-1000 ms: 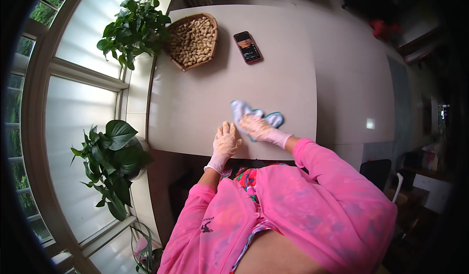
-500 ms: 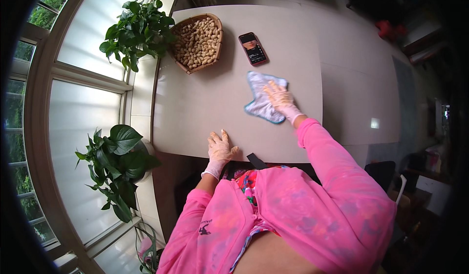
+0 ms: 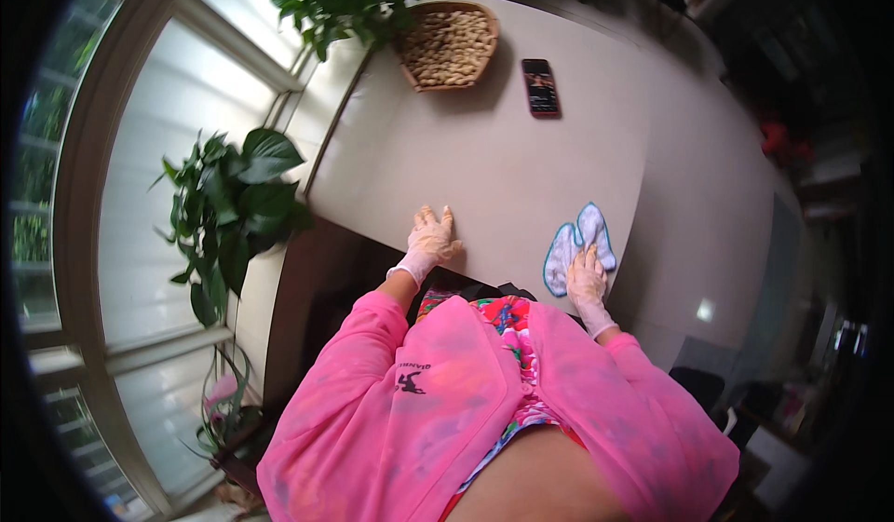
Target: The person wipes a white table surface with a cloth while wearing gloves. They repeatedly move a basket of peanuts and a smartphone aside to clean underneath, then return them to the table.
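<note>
Teal-edged white cloth (image 3: 562, 257) is now down at the near right corner of the pale surface (image 3: 400, 149); half a second ago it was farther in, closer to the phone (image 3: 540, 89). View has rotated too. Surface first: biggest item, slanted in frame. Leafy green plant (image 3: 340, 5) overlaps its far left corner, beside a wicker basket (image 3: 492, 52); can't tell if they touch. Right gloved hand (image 3: 587, 278) is on the cloth, fingers close together; can't tell if they're pinching or only pressing. Left gloved hand (image 3: 432, 240) lies by the near edge, fingers slightly spread, holding nothing. Phone lies flat right of the basket, well apart from both hands. Peanuts (image 3: 453, 45) heap in the basket. Risks, my read: cloth could slip off the corner if dragged outward; folds could bunch if pressure's uneven; a long sweep could knock the phone.
</note>
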### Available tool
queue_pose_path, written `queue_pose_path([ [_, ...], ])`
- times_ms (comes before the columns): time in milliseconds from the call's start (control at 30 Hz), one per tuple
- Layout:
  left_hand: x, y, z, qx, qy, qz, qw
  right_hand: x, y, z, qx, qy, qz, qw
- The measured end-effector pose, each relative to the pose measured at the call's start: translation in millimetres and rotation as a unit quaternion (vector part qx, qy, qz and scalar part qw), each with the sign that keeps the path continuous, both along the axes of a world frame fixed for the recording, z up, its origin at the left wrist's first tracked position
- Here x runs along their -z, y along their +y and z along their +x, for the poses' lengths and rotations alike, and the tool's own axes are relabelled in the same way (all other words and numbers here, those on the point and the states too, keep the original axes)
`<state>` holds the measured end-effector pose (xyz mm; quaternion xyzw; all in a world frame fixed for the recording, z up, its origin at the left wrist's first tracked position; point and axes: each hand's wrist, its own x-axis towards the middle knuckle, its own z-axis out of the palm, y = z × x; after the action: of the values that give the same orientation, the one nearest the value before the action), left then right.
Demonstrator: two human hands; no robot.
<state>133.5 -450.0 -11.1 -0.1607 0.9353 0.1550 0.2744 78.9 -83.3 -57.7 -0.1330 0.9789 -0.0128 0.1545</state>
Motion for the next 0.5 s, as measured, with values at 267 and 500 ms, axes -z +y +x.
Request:
queue_pose_path([
  [267, -15.5, 22.8, 32.5, -0.025, 0.068, 0.125, 0.99, 7.2, -38.2, -19.8, -0.249, -0.025, -0.075, 0.965],
  [500, 7.7, -11.5, 57.3, -0.096, 0.174, 0.194, 0.961, 9.5, -133.0, -65.3, -0.265, -0.053, -0.028, 0.963],
])
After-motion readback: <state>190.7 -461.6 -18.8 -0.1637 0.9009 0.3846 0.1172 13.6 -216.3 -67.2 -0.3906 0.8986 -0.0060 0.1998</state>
